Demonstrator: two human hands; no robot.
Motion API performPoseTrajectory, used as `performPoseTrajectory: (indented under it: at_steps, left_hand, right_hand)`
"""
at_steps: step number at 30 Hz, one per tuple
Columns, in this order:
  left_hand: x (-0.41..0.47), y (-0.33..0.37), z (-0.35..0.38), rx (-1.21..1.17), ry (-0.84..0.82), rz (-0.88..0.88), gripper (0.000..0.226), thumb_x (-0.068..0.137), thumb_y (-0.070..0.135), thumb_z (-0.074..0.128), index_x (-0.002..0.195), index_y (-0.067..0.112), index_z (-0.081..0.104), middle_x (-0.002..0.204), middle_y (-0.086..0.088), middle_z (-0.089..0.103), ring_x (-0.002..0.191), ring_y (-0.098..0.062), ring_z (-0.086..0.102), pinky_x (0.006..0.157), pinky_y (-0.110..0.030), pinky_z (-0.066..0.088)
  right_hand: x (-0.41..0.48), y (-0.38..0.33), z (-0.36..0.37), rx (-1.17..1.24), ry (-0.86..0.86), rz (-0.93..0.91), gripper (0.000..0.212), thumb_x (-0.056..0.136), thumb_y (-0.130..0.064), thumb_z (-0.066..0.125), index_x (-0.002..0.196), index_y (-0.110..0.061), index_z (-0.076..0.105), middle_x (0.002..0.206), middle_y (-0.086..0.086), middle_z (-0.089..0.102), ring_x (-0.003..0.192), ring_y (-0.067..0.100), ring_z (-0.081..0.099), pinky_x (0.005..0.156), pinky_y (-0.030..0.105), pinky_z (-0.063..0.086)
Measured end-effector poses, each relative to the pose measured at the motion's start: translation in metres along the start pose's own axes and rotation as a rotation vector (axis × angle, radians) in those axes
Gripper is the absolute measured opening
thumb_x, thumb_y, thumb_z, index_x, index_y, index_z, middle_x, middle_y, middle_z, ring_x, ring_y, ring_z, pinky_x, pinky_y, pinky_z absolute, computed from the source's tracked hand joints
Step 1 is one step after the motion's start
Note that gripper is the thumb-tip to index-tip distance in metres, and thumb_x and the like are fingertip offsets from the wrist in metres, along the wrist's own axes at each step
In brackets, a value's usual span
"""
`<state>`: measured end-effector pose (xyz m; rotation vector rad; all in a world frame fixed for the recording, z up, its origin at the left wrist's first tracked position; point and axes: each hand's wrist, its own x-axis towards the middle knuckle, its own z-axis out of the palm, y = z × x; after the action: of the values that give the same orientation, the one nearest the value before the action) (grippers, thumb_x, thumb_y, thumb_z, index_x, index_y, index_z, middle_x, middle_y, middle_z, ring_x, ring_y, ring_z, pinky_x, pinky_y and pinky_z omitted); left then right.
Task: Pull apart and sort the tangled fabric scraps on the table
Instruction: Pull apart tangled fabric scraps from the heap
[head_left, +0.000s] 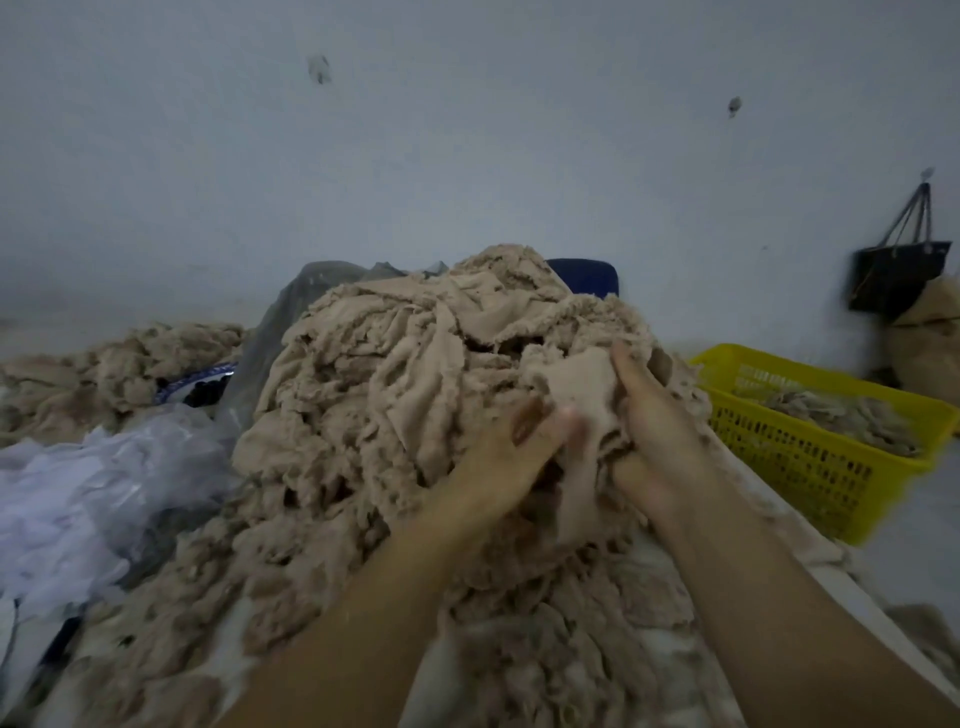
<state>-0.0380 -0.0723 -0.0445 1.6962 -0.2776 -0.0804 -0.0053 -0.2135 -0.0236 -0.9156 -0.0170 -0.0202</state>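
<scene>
Most work is left: your left hand (498, 457) and right hand (660, 431) both pinch one scrap (582, 382) on the big tangled heap (384, 395), with few pieces in the yellow basket (789, 452) at right.

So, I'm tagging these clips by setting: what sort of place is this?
Probably a textile-waste sorting workroom: a heap of beige fabric scraps in front, a yellow basket holding more, another heap by the bare wall. The left hand and right hand grip one scrap.
</scene>
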Motion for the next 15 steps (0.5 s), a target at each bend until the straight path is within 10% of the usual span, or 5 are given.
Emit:
performPoseTrajectory:
  at_steps: [3,6,10,15]
  left_hand:
    - [-0.013,-0.012,0.011,0.211,-0.143,0.111,0.011,0.086,0.066,0.061,0.088,0.055,0.065,0.083,0.034,0.067,0.079,0.012,0.064,0.067,-0.006,0.046]
    - [-0.020,-0.025,-0.014,0.366,-0.073,0.122,0.041,0.093,0.055,0.054,0.070,0.021,0.054,0.057,0.015,0.046,0.054,-0.003,0.047,0.056,-0.021,0.039]
    - [-0.027,-0.031,-0.060,0.656,-0.108,0.075,0.035,0.098,0.040,0.058,0.063,0.036,0.056,0.054,0.021,0.052,0.050,0.003,0.047,0.049,-0.013,0.033]
    - [-0.022,-0.040,-0.094,0.655,0.039,0.001,0.038,0.100,0.021,0.053,0.065,0.033,0.054,0.056,0.015,0.053,0.051,0.001,0.046,0.051,-0.015,0.035]
  right_hand:
    - [0.009,-0.009,0.014,-0.072,0.010,-0.074,0.028,0.097,-0.039,0.059,0.080,-0.033,0.080,0.088,0.000,0.078,0.082,0.018,0.075,0.070,0.037,0.062]
    - [0.024,-0.033,0.002,0.034,0.125,-0.096,0.032,0.101,-0.043,0.050,0.107,-0.018,0.069,0.099,0.011,0.077,0.091,0.028,0.074,0.082,0.050,0.060]
    - [0.035,-0.050,-0.035,0.148,0.321,-0.119,0.034,0.104,-0.040,0.043,0.098,-0.012,0.061,0.082,0.007,0.073,0.066,0.018,0.072,0.058,0.037,0.061]
    - [0.036,-0.051,-0.057,0.172,0.432,-0.181,0.031,0.107,-0.034,0.035,0.119,-0.016,0.057,0.098,0.009,0.070,0.081,0.024,0.072,0.083,0.049,0.057]
